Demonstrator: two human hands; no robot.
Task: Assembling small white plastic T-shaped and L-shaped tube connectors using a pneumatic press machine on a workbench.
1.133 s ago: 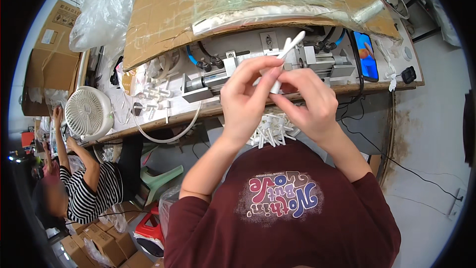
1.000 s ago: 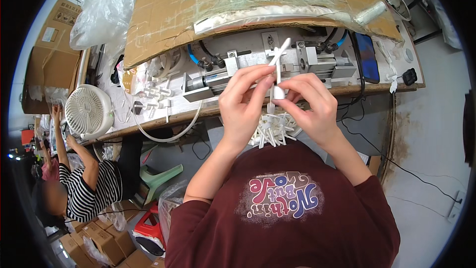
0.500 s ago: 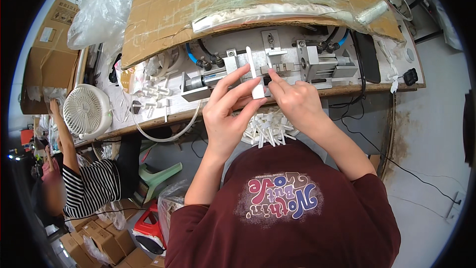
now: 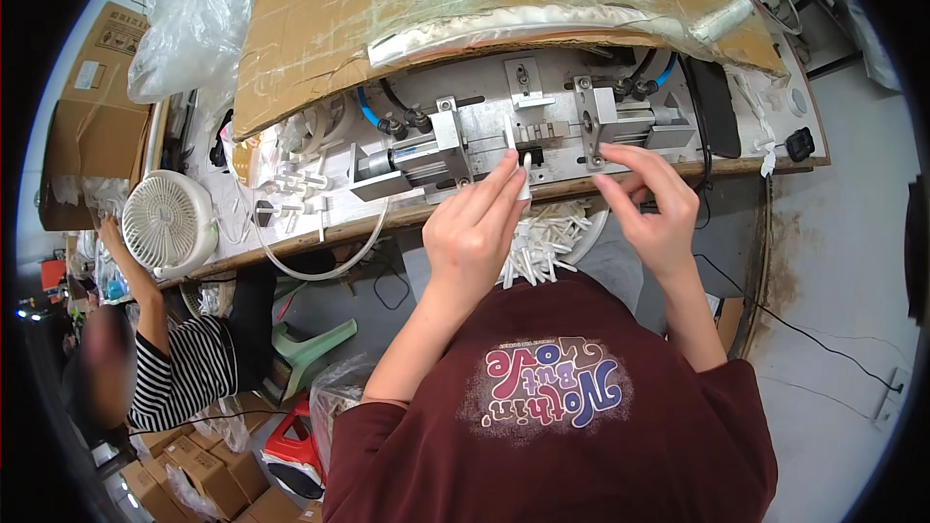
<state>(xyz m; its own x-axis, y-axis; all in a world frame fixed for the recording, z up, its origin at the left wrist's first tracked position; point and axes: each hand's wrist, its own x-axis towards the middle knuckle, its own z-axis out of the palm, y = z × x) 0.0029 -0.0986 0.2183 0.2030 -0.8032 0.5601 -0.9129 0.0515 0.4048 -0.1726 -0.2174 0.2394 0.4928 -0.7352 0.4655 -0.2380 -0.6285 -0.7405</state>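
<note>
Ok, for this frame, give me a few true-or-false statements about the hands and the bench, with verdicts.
1. The left hand holds a small white plastic piece at the metal fixture. True.
2. The right hand holds a screwdriver. False: it holds no tool, its fingers reach toward the fixture.
3. A white fan stands at the bench's left end. True.
4. The pile of white parts lies on top of the cardboard sheet. False: it lies below the bench edge, near the person's chest.

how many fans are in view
1. A white desk fan stands at the left end of the workbench, beside the arm of a person in a striped top. Others may be hidden under the cardboard.
</note>
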